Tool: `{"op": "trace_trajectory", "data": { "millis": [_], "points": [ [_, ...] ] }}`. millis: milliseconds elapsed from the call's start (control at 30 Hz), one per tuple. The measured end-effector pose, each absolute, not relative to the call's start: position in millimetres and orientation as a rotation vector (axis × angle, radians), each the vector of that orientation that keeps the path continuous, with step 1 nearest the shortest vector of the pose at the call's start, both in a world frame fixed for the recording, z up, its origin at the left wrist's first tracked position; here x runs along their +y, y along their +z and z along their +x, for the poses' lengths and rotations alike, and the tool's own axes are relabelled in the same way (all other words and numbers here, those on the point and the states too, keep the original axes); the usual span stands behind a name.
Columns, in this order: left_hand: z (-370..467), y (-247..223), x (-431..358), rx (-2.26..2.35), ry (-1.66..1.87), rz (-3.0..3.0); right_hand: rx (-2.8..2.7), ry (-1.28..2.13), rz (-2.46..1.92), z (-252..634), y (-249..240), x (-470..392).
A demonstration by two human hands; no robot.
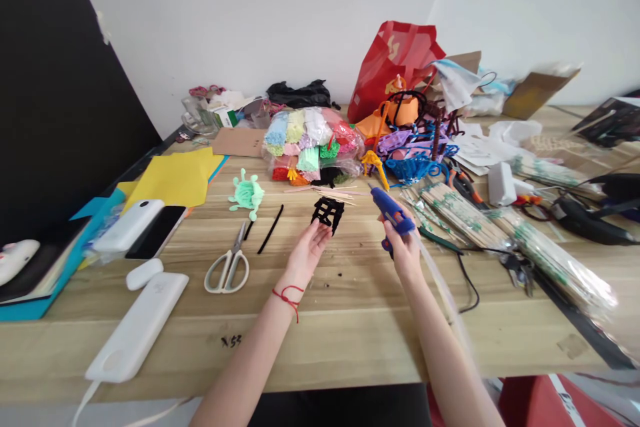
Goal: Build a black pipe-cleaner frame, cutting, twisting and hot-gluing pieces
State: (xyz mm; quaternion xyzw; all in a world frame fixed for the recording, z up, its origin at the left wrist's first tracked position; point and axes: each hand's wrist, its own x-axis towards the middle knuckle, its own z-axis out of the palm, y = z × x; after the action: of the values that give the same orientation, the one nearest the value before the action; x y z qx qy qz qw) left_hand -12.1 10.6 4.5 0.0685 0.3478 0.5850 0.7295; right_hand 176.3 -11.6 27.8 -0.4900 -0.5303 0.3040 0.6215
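Observation:
My left hand (pixel 309 247) is closed on the near edge of a small black lattice (pixel 327 211) that looks made of pipe cleaners. In my right hand (pixel 405 247) is a blue hot glue gun (pixel 391 208), its nozzle pointing away and to the left, with a clear glue stick (pixel 440 273) trailing out behind. The nozzle is apart from the lattice, to its upper right. Thin wooden sticks (pixel 345 195) lie just beyond the lattice. Left of my left hand are a black pipe cleaner strip (pixel 271 229), white-handled scissors (pixel 227 272) and a mint-green fuzzy piece (pixel 247 193).
Bagged pipe cleaner bundles (pixel 310 143), a red bag (pixel 393 67) and an orange, purple and blue craft pile (pixel 410 140) stand at the back. Bagged wooden sticks (pixel 465 217) and pliers (pixel 465 185) lie right. A phone (pixel 156 232) and white power bank (pixel 137 327) lie left.

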Motion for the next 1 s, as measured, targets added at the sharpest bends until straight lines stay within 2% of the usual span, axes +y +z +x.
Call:
{"op": "trace_trajectory", "data": {
  "millis": [133,233,400,1000],
  "points": [
    [-11.2,0.8,11.0,0.769,1.281,0.17,-1.104,0.987,-0.884,165.2,27.9,-17.1],
    [-11.1,-0.3,11.2,0.769,1.273,0.191,-1.153,1.143,-0.922,155.4,26.0,-21.1],
    [-11.8,0.3,10.8,0.747,1.269,0.233,-1.268,1.112,-1.112,144.9,22.7,-23.8],
    [-11.0,4.2,9.3,0.76,1.272,0.251,-1.286,1.103,-1.157,143.1,20.4,-21.8]
  ]
}}
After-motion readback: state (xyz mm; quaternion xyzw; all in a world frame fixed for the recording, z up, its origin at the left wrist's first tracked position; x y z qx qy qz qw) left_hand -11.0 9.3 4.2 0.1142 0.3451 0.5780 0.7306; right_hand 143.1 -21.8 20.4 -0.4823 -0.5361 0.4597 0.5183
